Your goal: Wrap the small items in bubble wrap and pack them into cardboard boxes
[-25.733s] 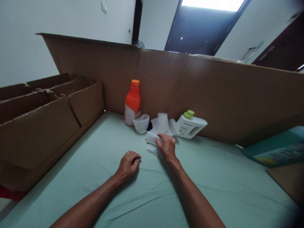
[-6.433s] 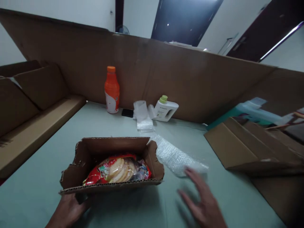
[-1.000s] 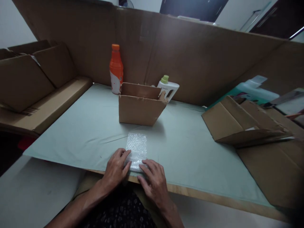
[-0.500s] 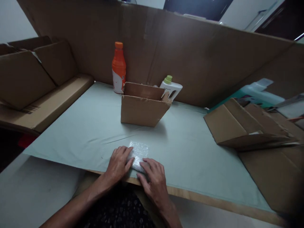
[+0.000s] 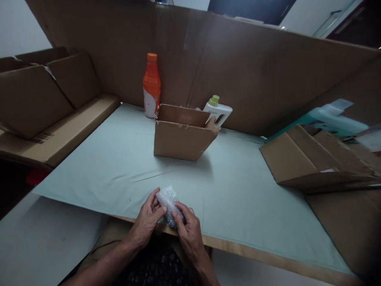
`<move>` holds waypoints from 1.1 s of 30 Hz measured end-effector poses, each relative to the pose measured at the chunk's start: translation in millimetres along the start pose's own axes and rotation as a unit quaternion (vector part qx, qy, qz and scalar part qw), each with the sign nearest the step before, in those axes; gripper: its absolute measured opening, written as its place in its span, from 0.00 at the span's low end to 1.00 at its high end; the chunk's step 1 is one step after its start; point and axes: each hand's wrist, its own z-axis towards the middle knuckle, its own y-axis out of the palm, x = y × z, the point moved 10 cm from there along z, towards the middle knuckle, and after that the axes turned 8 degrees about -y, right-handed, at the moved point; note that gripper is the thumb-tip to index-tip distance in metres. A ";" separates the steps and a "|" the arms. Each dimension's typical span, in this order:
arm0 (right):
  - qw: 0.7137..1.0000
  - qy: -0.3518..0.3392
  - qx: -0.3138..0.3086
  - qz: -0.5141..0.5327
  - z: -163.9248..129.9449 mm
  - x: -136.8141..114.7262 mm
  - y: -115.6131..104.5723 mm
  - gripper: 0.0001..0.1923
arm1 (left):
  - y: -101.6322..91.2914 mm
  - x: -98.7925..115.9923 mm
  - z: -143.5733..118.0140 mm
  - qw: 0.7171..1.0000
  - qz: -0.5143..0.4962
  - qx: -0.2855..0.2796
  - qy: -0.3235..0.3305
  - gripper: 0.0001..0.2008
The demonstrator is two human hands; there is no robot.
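Bubble wrap (image 5: 167, 200), folded small, pinched between left hand (image 5: 146, 221) and right hand (image 5: 187, 230); cardboard box (image 5: 183, 135) well beyond fingertips.

A small wad of clear, glossy, knobbly plastic bubble wrap (image 5: 167, 201) is seen above a matt pale green cloth table cover (image 5: 238, 198). Matt brown corrugated cardboard forms the open box (image 5: 181, 139).
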 end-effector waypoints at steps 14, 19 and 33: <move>0.989 0.058 -0.040 0.131 18.8 -1.6 -19.9 0.29 | 11.4 31.2 -12.3 0.943 0.286 0.042 0.166 0.39; 0.989 0.032 -0.055 0.135 26.1 -2.8 -16.2 0.07 | 19.5 25.9 -12.8 0.939 0.292 0.010 0.181 0.41; 0.998 0.015 -0.037 0.040 59.7 -2.1 -98.3 0.09 | 40.6 251.4 0.5 0.651 0.478 0.179 0.561 0.28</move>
